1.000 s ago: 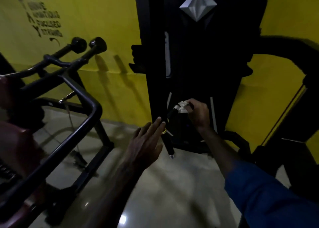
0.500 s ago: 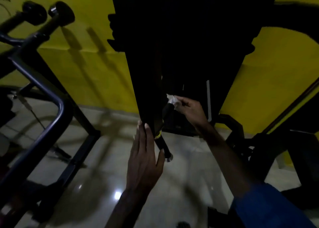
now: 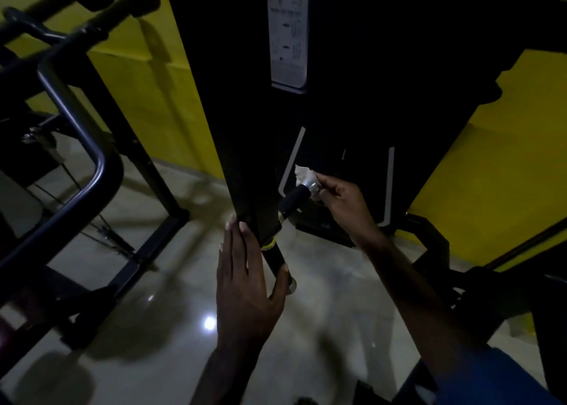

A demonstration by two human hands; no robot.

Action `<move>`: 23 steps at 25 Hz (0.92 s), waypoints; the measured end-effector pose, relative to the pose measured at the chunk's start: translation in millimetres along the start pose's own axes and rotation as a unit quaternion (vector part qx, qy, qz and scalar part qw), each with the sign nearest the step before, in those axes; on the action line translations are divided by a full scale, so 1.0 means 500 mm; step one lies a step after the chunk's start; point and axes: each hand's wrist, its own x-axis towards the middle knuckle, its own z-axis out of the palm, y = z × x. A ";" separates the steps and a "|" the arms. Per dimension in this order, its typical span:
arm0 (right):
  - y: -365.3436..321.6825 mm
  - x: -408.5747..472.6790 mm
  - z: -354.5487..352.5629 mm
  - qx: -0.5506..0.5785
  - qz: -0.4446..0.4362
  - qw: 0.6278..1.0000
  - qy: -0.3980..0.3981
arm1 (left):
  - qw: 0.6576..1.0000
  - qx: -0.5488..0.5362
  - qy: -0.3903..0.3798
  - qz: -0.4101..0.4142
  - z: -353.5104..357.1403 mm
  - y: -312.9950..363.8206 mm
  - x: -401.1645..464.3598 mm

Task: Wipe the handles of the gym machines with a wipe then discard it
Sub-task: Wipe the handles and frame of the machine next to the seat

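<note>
1. Two hands out, head view: left hand flat, fingers straight, thumb against lower handle.
2. Right hand pinching white wipe onto upper handle end cap.
3. Black machine too dark for detail.

The wipe is mostly hidden behind the right hand.

Dull black machine parts over a glossy floor

The crumpled white paper-like wipe covers a shiny metal cap on the matt black foam-like handle; below it, the polished pale stone-like floor mirrors light.
</note>
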 end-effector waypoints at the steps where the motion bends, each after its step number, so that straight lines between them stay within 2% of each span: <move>1: 0.000 -0.001 -0.001 -0.013 -0.007 1.000 -0.011 | 1.000 0.004 0.006 -0.001 0.000 0.001 -0.001; 3: 0.004 -0.015 -0.009 -0.071 -0.077 0.994 -0.012 | 1.000 0.017 0.014 -0.001 -0.002 -0.002 -0.001; 6: 0.006 -0.016 -0.023 -0.194 -0.223 0.953 -0.069 | 0.999 0.028 0.019 0.005 -0.002 -0.005 0.000; 7: 0.001 0.001 -0.023 -0.207 -0.233 0.945 -0.101 | 0.999 0.034 0.021 0.006 -0.002 -0.006 0.001; 10: -0.004 0.078 -0.030 -0.206 -0.168 0.951 -0.160 | 0.998 0.049 0.025 0.004 0.002 -0.004 -0.003; 13: 0.001 0.129 -0.041 -0.033 -0.014 0.975 -0.221 | 0.998 0.060 0.024 -0.012 0.002 0.000 -0.002; 15: 0.001 0.118 -0.033 0.135 0.093 0.960 -0.227 | 0.997 0.076 0.011 -0.019 0.000 0.001 -0.003; 17: 0.007 0.088 -0.018 0.283 0.164 0.927 -0.180 | 0.996 0.091 0.002 -0.015 -0.002 -0.003 -0.005; 20: 0.028 0.035 0.012 0.452 0.241 0.854 -0.086 | 0.995 0.102 0.000 -0.016 -0.007 -0.009 -0.004; 21: 0.033 0.019 0.020 0.467 0.249 0.848 -0.042 | 0.995 0.100 -0.002 -0.017 -0.007 -0.008 -0.004; 23: 0.034 -0.013 0.040 0.437 0.233 0.867 0.044 | 0.995 0.097 -0.006 -0.017 -0.007 -0.007 -0.004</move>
